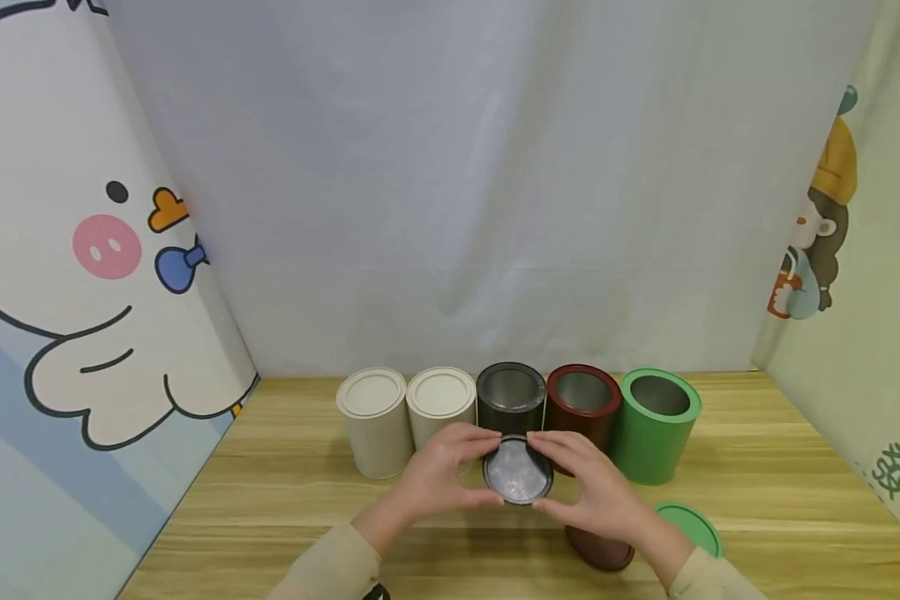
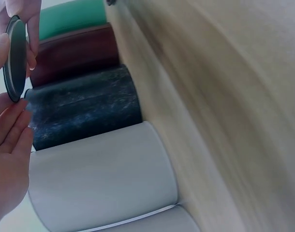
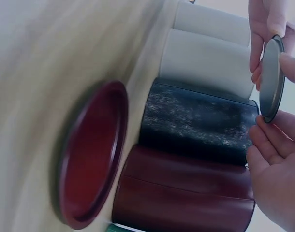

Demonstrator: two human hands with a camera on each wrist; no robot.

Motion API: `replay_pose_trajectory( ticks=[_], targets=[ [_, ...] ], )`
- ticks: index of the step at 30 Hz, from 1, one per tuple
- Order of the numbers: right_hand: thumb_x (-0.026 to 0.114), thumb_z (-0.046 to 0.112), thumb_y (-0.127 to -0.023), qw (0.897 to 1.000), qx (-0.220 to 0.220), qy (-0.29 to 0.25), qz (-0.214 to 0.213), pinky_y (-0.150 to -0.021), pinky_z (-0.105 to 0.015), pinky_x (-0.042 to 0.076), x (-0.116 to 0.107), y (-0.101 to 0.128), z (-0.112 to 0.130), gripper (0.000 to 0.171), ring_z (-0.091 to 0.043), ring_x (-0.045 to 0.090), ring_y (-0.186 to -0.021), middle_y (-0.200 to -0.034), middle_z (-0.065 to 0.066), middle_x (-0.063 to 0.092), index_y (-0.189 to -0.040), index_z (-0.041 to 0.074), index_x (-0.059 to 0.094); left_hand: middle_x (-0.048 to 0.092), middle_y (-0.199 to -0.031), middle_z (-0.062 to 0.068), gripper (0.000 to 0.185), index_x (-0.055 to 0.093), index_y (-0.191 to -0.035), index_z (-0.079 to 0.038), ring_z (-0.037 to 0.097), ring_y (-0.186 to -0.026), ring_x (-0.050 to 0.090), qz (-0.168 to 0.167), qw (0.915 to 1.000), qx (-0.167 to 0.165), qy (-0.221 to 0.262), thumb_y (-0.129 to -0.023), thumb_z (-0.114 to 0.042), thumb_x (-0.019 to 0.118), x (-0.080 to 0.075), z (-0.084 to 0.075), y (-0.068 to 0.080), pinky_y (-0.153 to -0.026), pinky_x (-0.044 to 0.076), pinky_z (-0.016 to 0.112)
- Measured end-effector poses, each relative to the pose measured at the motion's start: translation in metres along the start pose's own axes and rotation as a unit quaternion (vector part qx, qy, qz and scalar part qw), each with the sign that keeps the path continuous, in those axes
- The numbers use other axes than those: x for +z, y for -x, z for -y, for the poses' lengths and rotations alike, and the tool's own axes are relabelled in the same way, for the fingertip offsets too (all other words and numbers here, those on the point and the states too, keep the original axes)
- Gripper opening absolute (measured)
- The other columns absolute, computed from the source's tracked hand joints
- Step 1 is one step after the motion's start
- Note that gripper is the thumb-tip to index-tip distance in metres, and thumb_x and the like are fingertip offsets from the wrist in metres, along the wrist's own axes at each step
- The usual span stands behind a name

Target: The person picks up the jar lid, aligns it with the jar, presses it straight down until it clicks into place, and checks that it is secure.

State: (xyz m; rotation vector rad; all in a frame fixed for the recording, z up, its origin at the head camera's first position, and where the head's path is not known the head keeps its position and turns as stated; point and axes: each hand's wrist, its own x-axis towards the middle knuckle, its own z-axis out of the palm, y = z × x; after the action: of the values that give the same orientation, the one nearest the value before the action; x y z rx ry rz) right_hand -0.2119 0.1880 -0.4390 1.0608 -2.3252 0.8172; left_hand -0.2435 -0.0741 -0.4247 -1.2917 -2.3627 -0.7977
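Nearest the person, on the wooden table point(image 1: 285, 500), a dark red lid point(image 1: 600, 548) and a green lid point(image 1: 688, 525) lie flat beside the right wrist. Just beyond them, the left hand point(image 1: 442, 475) and right hand point(image 1: 588, 487) pinch a round black lid point(image 1: 518, 471) by its rim from opposite sides, fingers curled around its edge. It hangs above the table, tilted, its silvery inner face turned up toward the person. Behind it stands a row of upright tins: two lidded cream tins point(image 1: 405, 417), an open black tin point(image 1: 511, 396), an open red tin point(image 1: 583, 402), and an open green tin point(image 1: 656, 425).
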Motion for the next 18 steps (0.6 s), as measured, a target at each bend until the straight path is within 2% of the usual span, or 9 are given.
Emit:
replay_pose_trajectory(
  ticks=[11,18],
  targets=[
    [0.090,0.018,-0.073,1.000,-0.006,0.006,-0.005,-0.094,-0.046,0.048,-0.014,-0.015,-0.002,0.072,-0.028,0.052,-0.122,-0.137,-0.010,0.056,-0.135,0.001,0.058,0.065,-0.125,0.011,0.068,0.068,-0.123,0.002,0.023,-0.115,0.059,-0.027,0.9989,0.036,-0.008,-0.069,-0.030,0.093,-0.014,0.001,-0.015,-0.100,0.047,0.032],
    [0.089,0.016,-0.073,1.000,-0.002,0.016,-0.009,-0.094,-0.050,0.047,-0.019,-0.022,-0.004,0.072,-0.029,0.052,-0.122,-0.136,-0.010,0.056,-0.135,0.000,0.058,0.065,-0.126,0.011,0.068,0.067,-0.124,0.002,0.025,-0.118,0.058,-0.028,0.9992,0.027,-0.013,-0.070,-0.031,0.092,-0.020,0.002,-0.023,-0.103,0.046,0.035]
  ],
)
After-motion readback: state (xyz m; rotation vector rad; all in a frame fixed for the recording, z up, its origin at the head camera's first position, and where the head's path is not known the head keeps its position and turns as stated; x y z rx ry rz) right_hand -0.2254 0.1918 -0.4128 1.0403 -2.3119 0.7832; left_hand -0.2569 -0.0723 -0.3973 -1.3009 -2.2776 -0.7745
